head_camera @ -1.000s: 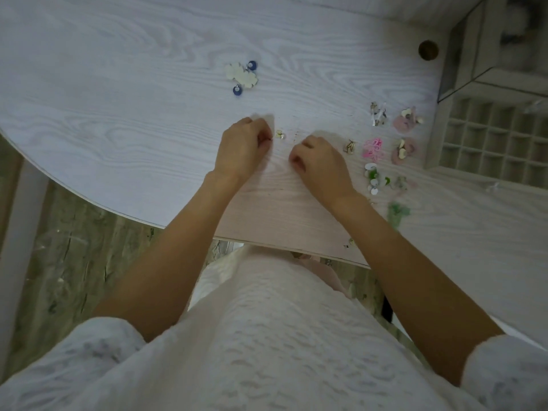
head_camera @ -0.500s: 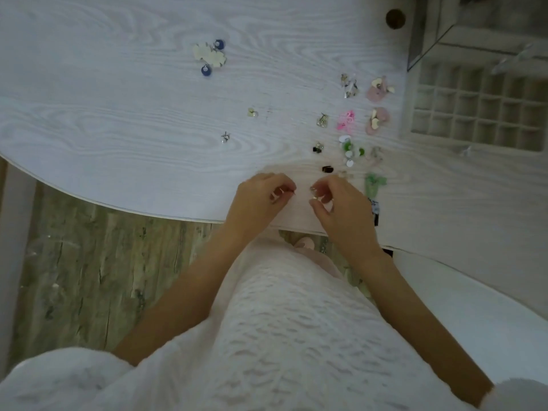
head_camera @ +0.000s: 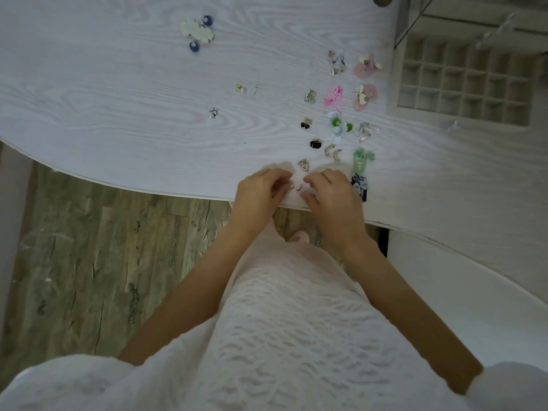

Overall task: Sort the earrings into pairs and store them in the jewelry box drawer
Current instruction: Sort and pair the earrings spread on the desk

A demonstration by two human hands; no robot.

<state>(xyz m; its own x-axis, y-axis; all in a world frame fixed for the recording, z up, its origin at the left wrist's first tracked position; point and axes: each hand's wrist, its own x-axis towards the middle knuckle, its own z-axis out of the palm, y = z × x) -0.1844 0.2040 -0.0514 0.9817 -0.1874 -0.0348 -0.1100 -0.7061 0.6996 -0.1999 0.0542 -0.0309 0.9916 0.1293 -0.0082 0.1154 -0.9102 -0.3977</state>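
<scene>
Both curled, left hand [head_camera: 261,189] faces right hand [head_camera: 332,191].

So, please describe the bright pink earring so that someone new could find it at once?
Start at the jewelry box drawer, the grid of small compartments at the table's far right. Just to its left lies a cluster of earrings, with two pale pink flower earrings nearest the drawer. The bright pink earring lies beside the nearer one: it is the only vivid pink piece there.

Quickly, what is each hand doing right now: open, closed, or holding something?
Left hand: fingers curled, pinching a small earring near the table edge.
Right hand: fingers curled by a second small earring; a grip on it cannot be told.
</scene>
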